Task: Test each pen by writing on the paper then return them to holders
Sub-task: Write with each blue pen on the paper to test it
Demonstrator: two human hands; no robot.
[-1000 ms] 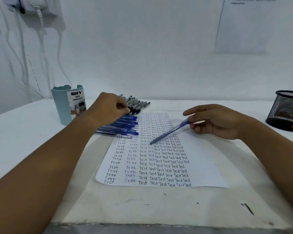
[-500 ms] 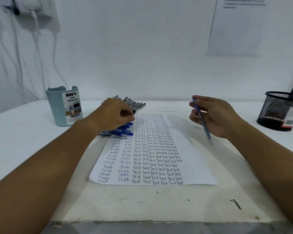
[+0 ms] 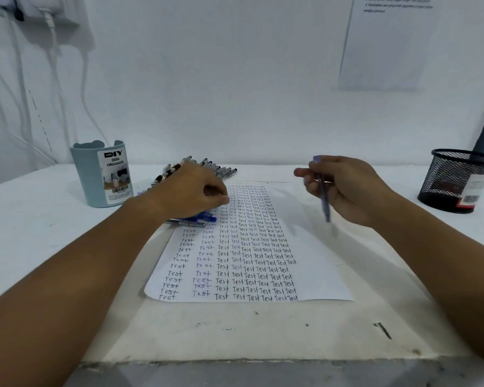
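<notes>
Careful: your right hand (image 3: 347,191) pinches a blue pen (image 3: 323,196) loosely above the paper (image 3: 313,263); it could slip. Left hand (image 3: 190,191), curled on the pens (image 3: 204,219) beside the paper, may scatter them.

Single head view, forward and down, close over table (image 3: 39,219).

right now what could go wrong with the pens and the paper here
The left hand rests on the loose row of pens at the paper's edge; a nudge could roll or scatter them. The right hand holds a blue pen tip down over the blank margin, so a slip might leave a stray mark.
</notes>
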